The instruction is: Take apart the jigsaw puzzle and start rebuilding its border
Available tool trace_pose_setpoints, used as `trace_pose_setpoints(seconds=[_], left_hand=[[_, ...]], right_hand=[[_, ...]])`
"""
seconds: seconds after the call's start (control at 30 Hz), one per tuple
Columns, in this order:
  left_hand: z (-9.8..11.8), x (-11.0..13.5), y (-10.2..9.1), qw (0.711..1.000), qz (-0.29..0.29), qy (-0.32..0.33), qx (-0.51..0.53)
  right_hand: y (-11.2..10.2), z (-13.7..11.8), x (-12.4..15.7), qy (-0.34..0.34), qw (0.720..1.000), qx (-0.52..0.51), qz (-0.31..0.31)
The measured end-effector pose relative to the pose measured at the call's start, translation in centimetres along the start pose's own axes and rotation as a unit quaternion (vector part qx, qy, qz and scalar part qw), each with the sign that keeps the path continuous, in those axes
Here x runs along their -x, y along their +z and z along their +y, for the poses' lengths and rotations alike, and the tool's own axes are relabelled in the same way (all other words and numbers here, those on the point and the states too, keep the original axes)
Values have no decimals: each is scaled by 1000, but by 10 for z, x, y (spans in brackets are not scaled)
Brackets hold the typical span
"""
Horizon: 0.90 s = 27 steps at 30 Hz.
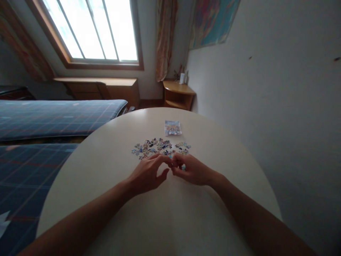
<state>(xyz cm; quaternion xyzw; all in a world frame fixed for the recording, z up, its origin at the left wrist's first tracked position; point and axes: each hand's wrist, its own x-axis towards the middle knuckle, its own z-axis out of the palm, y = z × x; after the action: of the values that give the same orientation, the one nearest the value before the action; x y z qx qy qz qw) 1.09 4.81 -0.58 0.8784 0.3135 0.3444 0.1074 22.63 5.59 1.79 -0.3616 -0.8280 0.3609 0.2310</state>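
Left hand (148,173) arched, thumb spread — right hand (195,170) curled beside it — cannot tell if it pinches anything.

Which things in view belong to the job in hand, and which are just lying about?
In use: left hand, right hand, puzzle pieces, round table beneath them, probably the picture sheet.

Just around: plaid mattress, desk, corner shelf, wall poster.
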Motion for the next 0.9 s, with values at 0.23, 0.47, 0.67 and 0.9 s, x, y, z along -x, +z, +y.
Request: trace_pose_setpoints(seconds=[0.23, 0.47, 0.67, 0.9], left_hand=[[-5, -1, 7, 1000, -7, -17, 1], [-23, -3, -9, 990, -31, -78, -116], [-32, -3, -20, 986, -88, -60, -125], [-31, -1, -16, 988, -127, -15, -84]], right_hand=[[-4, 9, 1, -15, 999, 37, -9], [-7, 10, 0, -49, 990, 135, 14], [11, 5, -3, -102, 969, 223, -25], [9, 6, -6, -98, 970, 224, -16]])
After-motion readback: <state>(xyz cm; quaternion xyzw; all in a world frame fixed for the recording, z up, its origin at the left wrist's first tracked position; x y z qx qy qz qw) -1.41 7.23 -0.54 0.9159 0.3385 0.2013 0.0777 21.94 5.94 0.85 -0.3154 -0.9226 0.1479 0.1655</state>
